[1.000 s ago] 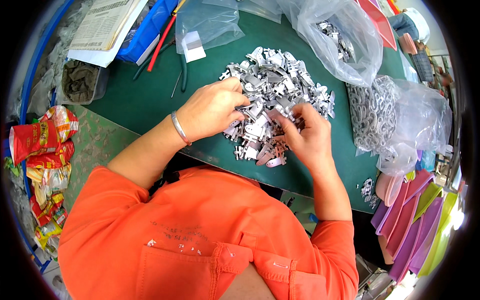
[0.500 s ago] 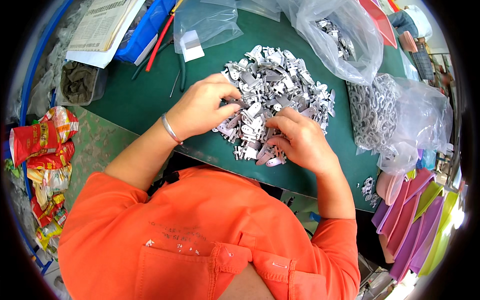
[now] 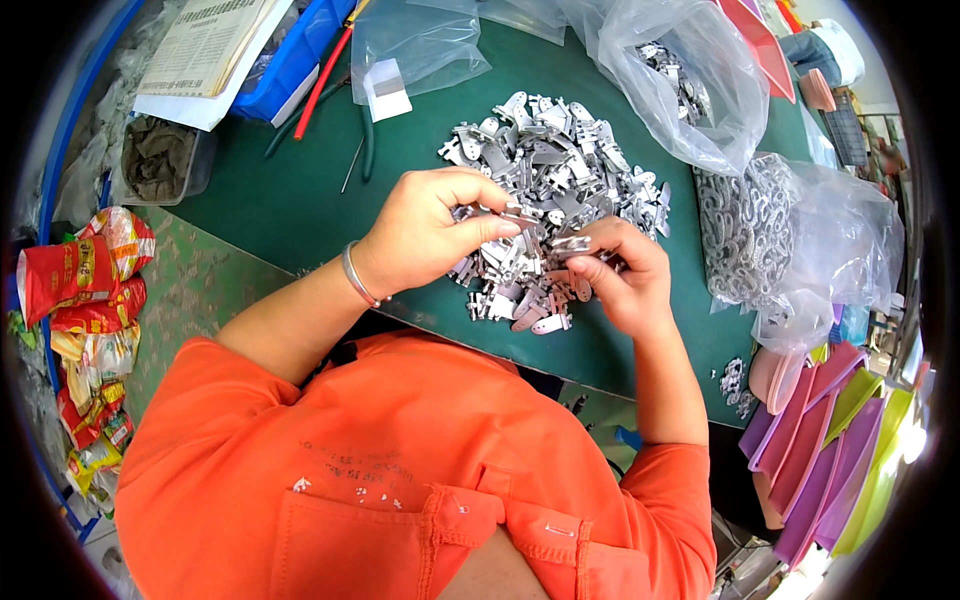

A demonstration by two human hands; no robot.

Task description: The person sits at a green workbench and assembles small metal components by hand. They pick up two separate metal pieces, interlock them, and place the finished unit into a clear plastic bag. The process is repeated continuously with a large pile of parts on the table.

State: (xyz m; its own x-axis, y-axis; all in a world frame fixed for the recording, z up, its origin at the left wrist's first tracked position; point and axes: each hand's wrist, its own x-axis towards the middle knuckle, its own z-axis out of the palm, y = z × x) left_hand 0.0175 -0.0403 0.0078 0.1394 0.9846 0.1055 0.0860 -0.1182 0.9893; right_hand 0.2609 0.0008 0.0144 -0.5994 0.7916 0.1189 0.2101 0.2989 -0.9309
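Observation:
A broad heap of small silvery metal clip-like pieces (image 3: 570, 150) lies on the green tabletop (image 3: 420, 150). Over its near left side, my left hand (image 3: 425, 225) is closed, with thumb and forefinger pinching a flat metal piece (image 3: 520, 219). Opposite it, my right hand (image 3: 632, 268) grips another metal piece (image 3: 571, 245) between thumb and bent fingers, its end pointing toward the left hand. Both held pieces are a short distance apart, just above the heap. Fine details of the pieces are too small to make out.
A clear bag of metal pieces (image 3: 735, 110) stands at the back right. Nearer is a bag packed with grey loop-shaped parts (image 3: 745, 225). Red-handled tool (image 3: 322, 85), blue bin (image 3: 290, 75) and papers (image 3: 200, 50) lie back left. Coloured plastic trays (image 3: 820, 450) stack at right.
Both hands have risen slightly from the heap and drawn closer together. The left moved right, and a metal piece now shows in the right hand's grip.

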